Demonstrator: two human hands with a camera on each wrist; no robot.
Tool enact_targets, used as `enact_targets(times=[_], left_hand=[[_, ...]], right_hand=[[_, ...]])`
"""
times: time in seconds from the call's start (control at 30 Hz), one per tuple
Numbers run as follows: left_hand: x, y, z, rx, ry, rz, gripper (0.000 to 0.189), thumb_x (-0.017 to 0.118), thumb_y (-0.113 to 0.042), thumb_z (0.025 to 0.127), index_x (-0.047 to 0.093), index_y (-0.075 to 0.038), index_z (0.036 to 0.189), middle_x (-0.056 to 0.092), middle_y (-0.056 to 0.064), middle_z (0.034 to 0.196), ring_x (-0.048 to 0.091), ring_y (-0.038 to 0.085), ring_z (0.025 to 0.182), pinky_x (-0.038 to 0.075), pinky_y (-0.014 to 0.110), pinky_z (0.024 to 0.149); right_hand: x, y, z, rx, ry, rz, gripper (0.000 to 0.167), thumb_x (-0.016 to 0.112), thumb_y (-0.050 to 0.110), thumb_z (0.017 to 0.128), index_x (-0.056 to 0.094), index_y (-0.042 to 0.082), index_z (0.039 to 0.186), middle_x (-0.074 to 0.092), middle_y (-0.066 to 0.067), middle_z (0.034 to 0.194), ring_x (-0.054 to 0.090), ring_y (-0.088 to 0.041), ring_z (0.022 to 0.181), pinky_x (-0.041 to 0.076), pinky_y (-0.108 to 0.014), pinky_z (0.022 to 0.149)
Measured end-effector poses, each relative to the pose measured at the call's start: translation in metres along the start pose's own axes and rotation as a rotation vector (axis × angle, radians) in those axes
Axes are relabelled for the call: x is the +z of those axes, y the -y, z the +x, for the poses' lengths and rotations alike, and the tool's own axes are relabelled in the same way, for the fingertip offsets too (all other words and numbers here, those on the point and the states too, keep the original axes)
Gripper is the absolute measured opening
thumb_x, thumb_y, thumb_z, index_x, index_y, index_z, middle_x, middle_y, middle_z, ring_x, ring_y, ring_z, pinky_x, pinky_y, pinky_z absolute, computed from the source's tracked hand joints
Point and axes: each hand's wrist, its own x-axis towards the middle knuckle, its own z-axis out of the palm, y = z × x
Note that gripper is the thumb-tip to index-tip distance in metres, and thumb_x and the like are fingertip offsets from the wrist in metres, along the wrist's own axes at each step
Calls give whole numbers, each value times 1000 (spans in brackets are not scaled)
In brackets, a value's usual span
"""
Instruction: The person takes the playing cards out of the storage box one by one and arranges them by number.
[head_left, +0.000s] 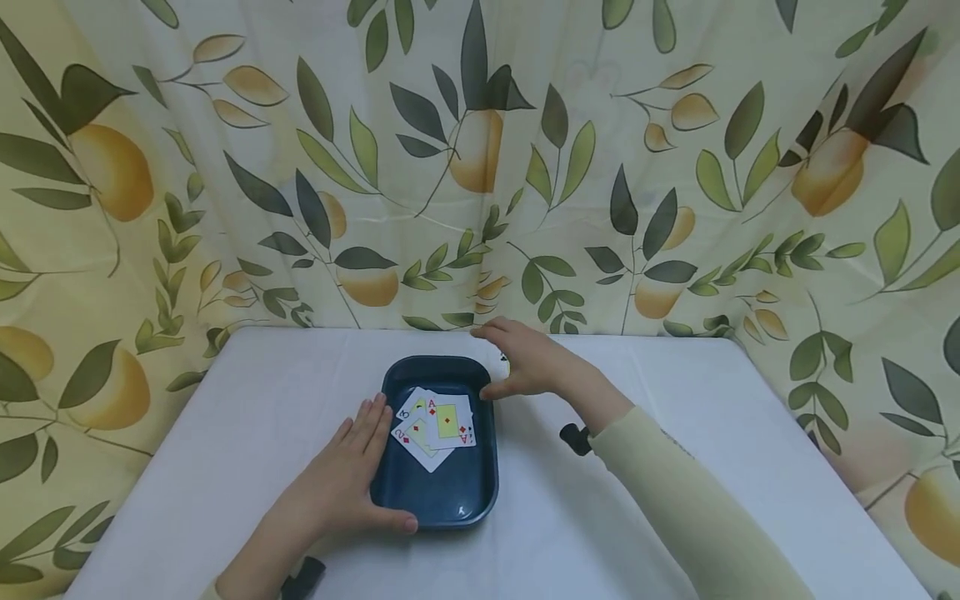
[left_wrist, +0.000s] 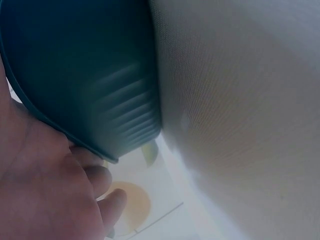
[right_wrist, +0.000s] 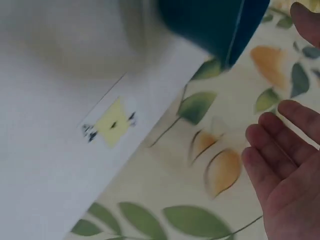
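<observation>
A dark blue tray (head_left: 442, 504) holds a few overlapping playing cards, with the ace of diamonds (head_left: 447, 422) on top and a two of diamonds (head_left: 420, 450) partly under it. My left hand (head_left: 348, 467) lies along the tray's left side, fingers straight by the rim and thumb at its near edge. Spread in the air by the tray's far right corner is my right hand (head_left: 532, 358), holding nothing. Another playing card (right_wrist: 112, 124), with black marks and a yellow centre, lies on the table right of the tray. In the head view the right hand mostly hides it.
A white cloth covers the table (head_left: 570, 517). Behind it hangs a curtain (head_left: 525, 208) printed with leaves and orange fruit, close to the table's far edge. A dark wrist device (head_left: 576, 439) sits below the right wrist, and another (head_left: 303, 577) below the left.
</observation>
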Motion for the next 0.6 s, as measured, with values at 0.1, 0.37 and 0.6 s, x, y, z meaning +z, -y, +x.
enact_targets(times=[0.1, 0.37, 0.6], left_hand=[[0, 1, -1, -2, -1, 11, 145, 60, -95, 54, 17, -4, 159, 4, 11, 168, 4, 32, 155, 16, 55, 122], [0, 4, 0, 23, -15, 6, 146, 60, -96, 54, 17, -3, 159, 1, 13, 168, 2, 32, 155, 17, 56, 121], [-1, 4, 0, 29, -8, -8, 145, 61, -95, 55, 18, -3, 159, 2, 12, 168, 3, 32, 155, 18, 56, 121]], right_hand=[[6, 20, -1, -55, 32, -42, 91, 83, 50, 75, 45, 15, 150, 45, -6, 152, 44, -25, 138, 43, -45, 111], [33, 48, 6, -116, 151, -80, 90, 85, 48, 75, 47, 15, 149, 51, -4, 146, 50, -22, 132, 44, -41, 110], [51, 59, 13, -96, 237, -166, 89, 89, 46, 70, 52, 17, 146, 57, -3, 133, 54, -18, 114, 51, -37, 102]])
